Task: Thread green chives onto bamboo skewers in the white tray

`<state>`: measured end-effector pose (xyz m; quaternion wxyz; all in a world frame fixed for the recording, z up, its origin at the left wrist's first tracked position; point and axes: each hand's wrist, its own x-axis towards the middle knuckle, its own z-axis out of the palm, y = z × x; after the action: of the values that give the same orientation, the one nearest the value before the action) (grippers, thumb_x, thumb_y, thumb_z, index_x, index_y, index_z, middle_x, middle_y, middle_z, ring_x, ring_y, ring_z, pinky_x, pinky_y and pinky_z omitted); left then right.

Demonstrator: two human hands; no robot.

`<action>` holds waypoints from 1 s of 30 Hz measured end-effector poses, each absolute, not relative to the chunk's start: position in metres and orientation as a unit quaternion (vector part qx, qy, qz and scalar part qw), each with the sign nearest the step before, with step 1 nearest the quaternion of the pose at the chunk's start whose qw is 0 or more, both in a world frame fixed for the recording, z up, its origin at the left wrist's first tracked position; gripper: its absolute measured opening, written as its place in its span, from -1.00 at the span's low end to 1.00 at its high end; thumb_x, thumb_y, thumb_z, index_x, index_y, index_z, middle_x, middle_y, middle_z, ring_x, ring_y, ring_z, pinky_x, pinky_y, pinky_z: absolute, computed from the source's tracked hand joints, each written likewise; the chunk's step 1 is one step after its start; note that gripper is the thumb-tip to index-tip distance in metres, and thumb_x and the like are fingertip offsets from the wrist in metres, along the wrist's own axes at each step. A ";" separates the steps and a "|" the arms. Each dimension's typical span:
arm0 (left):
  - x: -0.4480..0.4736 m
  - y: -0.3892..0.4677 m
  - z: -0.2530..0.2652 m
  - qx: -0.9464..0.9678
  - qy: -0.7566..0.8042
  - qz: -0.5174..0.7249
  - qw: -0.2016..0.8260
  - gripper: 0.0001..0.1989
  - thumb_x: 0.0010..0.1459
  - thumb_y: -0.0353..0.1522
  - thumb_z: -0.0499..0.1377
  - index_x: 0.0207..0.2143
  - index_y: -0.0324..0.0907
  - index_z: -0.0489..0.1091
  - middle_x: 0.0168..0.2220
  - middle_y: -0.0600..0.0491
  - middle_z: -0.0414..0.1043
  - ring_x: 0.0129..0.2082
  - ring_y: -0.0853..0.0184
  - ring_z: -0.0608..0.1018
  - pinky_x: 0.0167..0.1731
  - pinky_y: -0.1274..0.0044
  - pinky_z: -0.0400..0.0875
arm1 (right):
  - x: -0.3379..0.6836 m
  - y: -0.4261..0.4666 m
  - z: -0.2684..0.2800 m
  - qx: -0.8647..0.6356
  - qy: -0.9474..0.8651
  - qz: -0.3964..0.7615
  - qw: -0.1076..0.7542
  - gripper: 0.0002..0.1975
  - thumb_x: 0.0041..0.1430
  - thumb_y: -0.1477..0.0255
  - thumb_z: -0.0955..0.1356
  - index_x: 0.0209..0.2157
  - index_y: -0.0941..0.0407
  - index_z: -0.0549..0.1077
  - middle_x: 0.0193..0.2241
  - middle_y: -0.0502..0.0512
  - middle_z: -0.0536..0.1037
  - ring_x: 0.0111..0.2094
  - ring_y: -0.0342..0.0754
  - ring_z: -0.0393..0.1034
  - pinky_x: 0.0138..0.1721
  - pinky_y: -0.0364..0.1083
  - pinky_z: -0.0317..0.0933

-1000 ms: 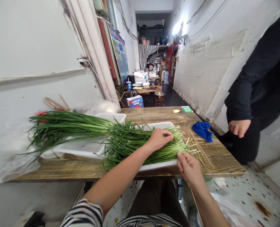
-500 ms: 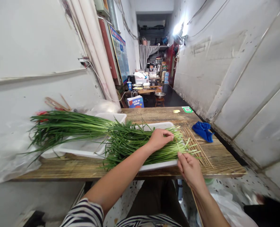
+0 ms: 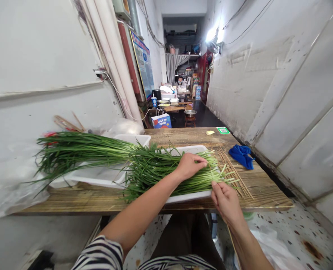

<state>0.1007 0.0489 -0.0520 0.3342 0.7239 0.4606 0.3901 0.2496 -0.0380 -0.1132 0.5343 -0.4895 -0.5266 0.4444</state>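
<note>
Long green chives [image 3: 152,168] lie in a heap across a white tray [image 3: 188,197], their pale stem ends pointing right. My left hand [image 3: 191,165] reaches over the heap with thumb and fingers pinched at the pale stems; the exact stalks between them are hard to see. At the tray's near right corner, my right hand [image 3: 226,198] is closed beside the stem ends. A thin bamboo skewer [image 3: 231,238] runs from under that hand down along the forearm. More bamboo skewers [image 3: 236,174] lie loose on the wooden table [image 3: 267,191], just right of the stems.
A second chive bunch [image 3: 84,150] rests over another white tray [image 3: 99,180] on the left, near clear plastic bags [image 3: 11,187]. A blue cloth [image 3: 241,156] and a green code card [image 3: 223,130] lie to the right. A person [image 3: 180,80] sits far back.
Both hands stay almost exactly where they were, and the chives look the same. A dark blurred shape at the lower right has left the view, baring the speckled floor.
</note>
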 end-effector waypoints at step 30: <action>0.121 0.072 -0.043 0.778 0.547 0.266 0.161 -0.84 0.06 -0.37 0.15 -0.38 -0.12 0.56 -0.23 0.05 0.55 -0.10 0.22 0.47 -0.03 0.37 0.18 | 0.243 -0.041 -0.112 -0.468 -0.485 0.469 0.571 -0.50 0.12 0.09 0.33 -0.69 0.10 0.16 -0.83 -0.17 0.10 -0.80 -0.30 -0.10 -0.78 -0.25 -0.23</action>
<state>0.1207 0.0715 -0.0427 0.1609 0.7777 0.5466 0.2656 0.2427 -0.0410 -0.1115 0.5708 -0.4679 -0.4851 0.4690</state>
